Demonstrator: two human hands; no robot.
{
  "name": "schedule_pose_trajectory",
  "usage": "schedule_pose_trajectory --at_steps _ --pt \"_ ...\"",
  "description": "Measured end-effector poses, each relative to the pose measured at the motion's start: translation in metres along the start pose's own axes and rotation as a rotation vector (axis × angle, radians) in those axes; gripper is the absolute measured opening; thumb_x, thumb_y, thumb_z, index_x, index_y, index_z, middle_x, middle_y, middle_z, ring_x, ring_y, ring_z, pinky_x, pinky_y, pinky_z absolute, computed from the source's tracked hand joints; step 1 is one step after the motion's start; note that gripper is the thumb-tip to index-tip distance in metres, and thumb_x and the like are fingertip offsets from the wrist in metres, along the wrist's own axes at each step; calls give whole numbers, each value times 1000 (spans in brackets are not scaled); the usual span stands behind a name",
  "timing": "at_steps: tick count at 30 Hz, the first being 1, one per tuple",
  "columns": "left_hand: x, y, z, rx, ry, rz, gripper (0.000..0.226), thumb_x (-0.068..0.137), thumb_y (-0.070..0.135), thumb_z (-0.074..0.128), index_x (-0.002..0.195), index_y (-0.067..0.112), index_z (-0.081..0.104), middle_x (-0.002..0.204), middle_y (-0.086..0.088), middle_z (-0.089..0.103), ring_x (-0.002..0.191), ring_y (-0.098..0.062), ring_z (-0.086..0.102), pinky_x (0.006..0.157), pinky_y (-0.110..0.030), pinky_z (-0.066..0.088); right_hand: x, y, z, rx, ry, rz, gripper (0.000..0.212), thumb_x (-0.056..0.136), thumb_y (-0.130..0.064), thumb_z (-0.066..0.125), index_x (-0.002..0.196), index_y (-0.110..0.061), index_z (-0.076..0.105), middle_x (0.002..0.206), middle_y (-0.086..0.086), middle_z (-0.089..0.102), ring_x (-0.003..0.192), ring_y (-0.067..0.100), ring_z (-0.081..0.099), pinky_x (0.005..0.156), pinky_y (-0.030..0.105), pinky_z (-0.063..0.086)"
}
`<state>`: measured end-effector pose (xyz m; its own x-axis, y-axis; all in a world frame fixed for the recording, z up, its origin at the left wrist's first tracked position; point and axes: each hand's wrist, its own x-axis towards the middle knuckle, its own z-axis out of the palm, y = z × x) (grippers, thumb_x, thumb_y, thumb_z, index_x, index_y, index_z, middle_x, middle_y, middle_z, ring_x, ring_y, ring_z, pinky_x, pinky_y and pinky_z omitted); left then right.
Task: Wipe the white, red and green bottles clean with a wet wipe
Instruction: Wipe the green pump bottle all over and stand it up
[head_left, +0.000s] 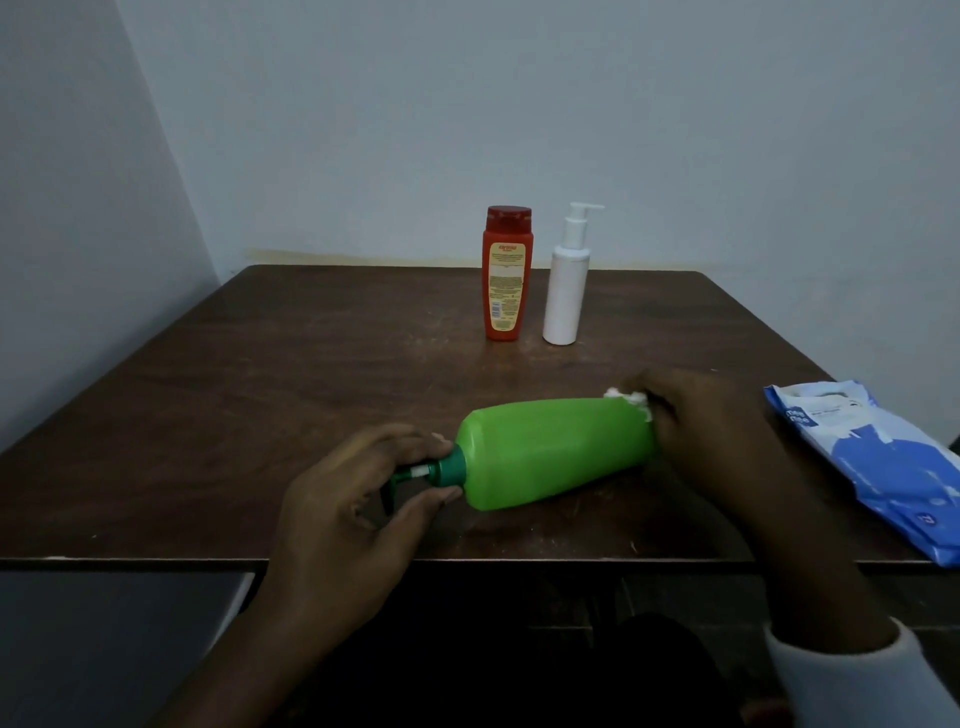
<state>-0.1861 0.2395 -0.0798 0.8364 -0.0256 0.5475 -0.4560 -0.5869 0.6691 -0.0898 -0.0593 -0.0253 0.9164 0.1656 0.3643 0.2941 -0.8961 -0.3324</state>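
While the green pump bottle (556, 452) lies on its side across the near middle of the dark wooden table (291, 374), both hands are on it. Pump end points left, broad base points right and slightly away. Whether the body rests fully on the tabletop or is lifted a little, cannot tell.

Left hand (353, 499): thumb below, fingers above, pinching the dark green collar (449, 467) at the bottle's neck. Narrow grip. The pump head (402, 475) sits inside the curl of the hand, partly hidden.

Right hand (711, 431): at the base end of the bottle, fingers curled around a bunched white wet wipe (631, 399). The wipe is pressed against the upper edge of the base; only a small crumpled part shows past the knuckles. A pale sleeve cuff (857, 680) covers the right wrist.

Far middle of the table: red bottle (505, 280) upright, flip cap on, yellow label facing the camera. Just to its right stands the white pump bottle (566, 291), upright, nozzle pointing right. The two are close but not touching.

Right edge of the table: blue-and-white wipes pack (883, 467) lying flat, near the right hand, apart from it.

Lighting dim; label print unreadable.
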Motion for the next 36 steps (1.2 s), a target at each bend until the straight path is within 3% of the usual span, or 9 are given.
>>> schedule_pose_trajectory --at_steps 3,8,12,18,21,24,29,33,36 --pt "28 31 -6 -236 206 75 56 70 3 91 108 35 65 107 10 76 101 -11 74 87 -26 59 -2 13 -11 -19 85 6 29 82 -11 57 104 -22 73 90 5 73 81 24 65 74 35 51" --pt "91 53 -11 -353 158 83 74 70 -15 84 122 22 47 102 -10 75 97 -20 76 83 -27 61 -6 6 -28 74 355 -100 27 83 9 57 97 -7 73 82 8 72 72 20 62 68 28 46" --pt "135 87 -13 -226 78 112 76 74 4 89 130 29 44 96 -6 71 89 -17 74 79 -32 63 -11 2 -37 140 452 -135 29 85 8 57 103 -10 72 89 1 71 77 8 59 73 0 37" --pt "189 102 0 -2 35 72 60 73 35 92 123 26 61 86 3 72 75 14 65 64 -5 47 -12 -5 -38 197 447 -180 31 85 9 60 105 -12 72 92 0 71 80 5 60 76 1 39" --pt "200 92 0 61 56 53 42 68 48 92 94 22 71 81 4 71 69 1 61 62 -17 48 -10 -4 -35 204 405 -192 28 88 4 59 107 -12 71 92 1 71 80 12 64 74 14 46" --pt "199 79 -1 -14 103 37 43 65 50 93 85 18 71 81 1 69 70 -6 58 64 -27 49 -10 -6 -32 210 413 -224 29 88 -5 53 108 -13 71 93 -3 70 81 5 61 74 10 42" --pt "186 61 0 -175 136 16 40 72 45 89 99 24 69 99 9 71 93 -13 65 74 -28 53 -12 -9 -30 185 350 -222 31 84 6 63 109 -12 72 93 1 72 78 6 61 73 5 38" --pt "169 34 16 -476 96 -27 80 70 54 83 136 20 55 125 -1 68 117 -19 66 92 -31 58 -13 -10 -28 189 324 -205 31 86 4 63 113 -10 70 97 6 72 83 14 64 75 9 38" --pt "160 14 28 -587 -35 -127 96 59 65 88 139 27 51 132 1 68 122 -15 66 94 -33 58 -14 -16 -28 207 328 -204 33 87 2 63 118 -12 68 104 4 71 89 7 61 78 7 37"
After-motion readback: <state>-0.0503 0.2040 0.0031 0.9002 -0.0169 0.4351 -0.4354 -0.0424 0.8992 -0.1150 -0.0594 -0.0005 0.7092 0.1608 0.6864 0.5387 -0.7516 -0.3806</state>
